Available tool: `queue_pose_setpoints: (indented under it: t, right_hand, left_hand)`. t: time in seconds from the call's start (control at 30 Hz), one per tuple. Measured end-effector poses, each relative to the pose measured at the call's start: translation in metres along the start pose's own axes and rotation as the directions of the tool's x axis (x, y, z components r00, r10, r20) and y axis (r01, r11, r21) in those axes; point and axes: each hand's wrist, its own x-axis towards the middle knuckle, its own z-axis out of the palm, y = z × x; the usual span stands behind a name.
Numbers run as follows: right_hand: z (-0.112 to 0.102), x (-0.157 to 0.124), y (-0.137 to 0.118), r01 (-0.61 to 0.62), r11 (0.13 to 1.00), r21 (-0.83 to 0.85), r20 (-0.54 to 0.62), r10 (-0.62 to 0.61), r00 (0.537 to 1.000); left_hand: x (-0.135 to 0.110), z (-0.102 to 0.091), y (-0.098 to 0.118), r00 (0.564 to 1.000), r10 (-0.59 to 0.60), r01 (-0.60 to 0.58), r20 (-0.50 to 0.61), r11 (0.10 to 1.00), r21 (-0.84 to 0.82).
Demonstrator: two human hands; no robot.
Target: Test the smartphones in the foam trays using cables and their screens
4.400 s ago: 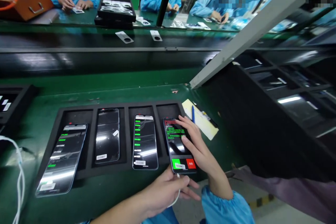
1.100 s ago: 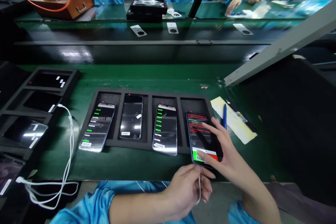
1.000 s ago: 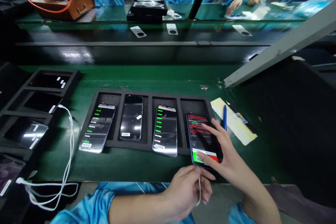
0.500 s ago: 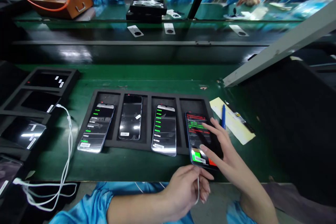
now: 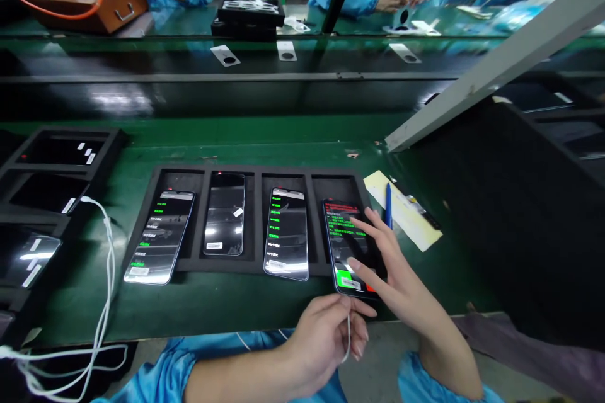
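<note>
Overhanging the tray's [image 5: 258,220] edge, a phone [image 5: 344,247] lies — left hand [image 5: 326,334] pinching cable [image 5: 348,330], right hand [image 5: 391,267] splayed.

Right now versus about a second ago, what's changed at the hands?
The thumb of the right hand moved up the rightmost black rectangular phone, clearing its green on-screen box; the lower red text is now green. Nothing visibly grabbed or released. Same: left hand holding the thin white cable, and the black four-slot tray.

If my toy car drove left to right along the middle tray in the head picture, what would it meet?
Tilted phone showing a list, dark-screen phone, second phone showing a list, phone with green and red buttons, then just beyond, a blue pen.
</note>
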Motion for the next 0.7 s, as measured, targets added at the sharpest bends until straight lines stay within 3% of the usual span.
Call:
queue_pose_setpoints:
  t: [0.33,0.7]
  right_hand:
    - [0.0,0.002,0.002,0.04,0.999,0.001,0.009,-0.04,0.999]
    - [-0.004,0.003,-0.009,-0.021,0.999,0.044,0.042,0.02,0.999]
  left_hand:
    - [0.005,-0.002,-0.001,1.0,-0.026,0.026,-0.017,1.0,0.006]
    - [0.013,-0.011,-0.007,0.998,-0.042,0.044,-0.047,0.998,0.045]
